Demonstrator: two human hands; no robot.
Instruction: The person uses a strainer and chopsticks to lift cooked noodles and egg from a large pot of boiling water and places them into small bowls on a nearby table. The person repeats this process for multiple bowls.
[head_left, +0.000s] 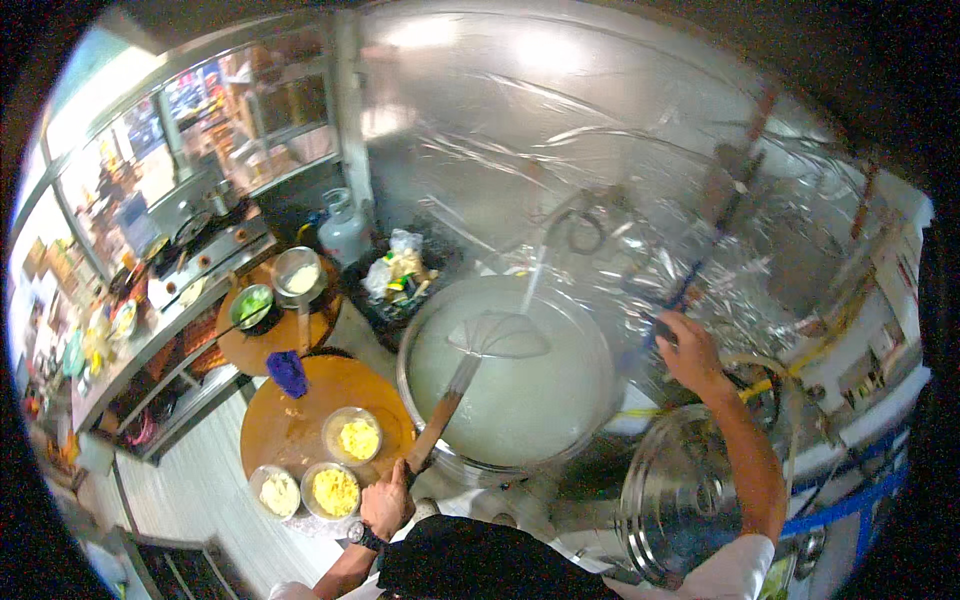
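Observation:
My left hand (388, 501), with a watch on its wrist, grips the long wooden handle of a wire strainer (501, 335). The strainer's round head is over a large steel pot (609, 405) of cloudy, pale liquid; how deep it sits cannot be told. My right hand (684, 346) is raised to the right of the pot, its fingers curled at a small dark thing beside a blue-and-dark rod or hose; what it holds is unclear. Left of the pot, bowls of yellow food (335, 492) and a bowl of whitish food (278, 493) stand at a round wooden board (300, 420).
A purple cloth (287, 373) lies on the board's far edge. Behind it, a second round board (247, 347) holds a bowl of greens (253, 306) and a strainer over a pot. A gas cylinder (344, 229) and a black bin bag with waste stand beyond. A large steel lid or vessel (682, 495) is at right.

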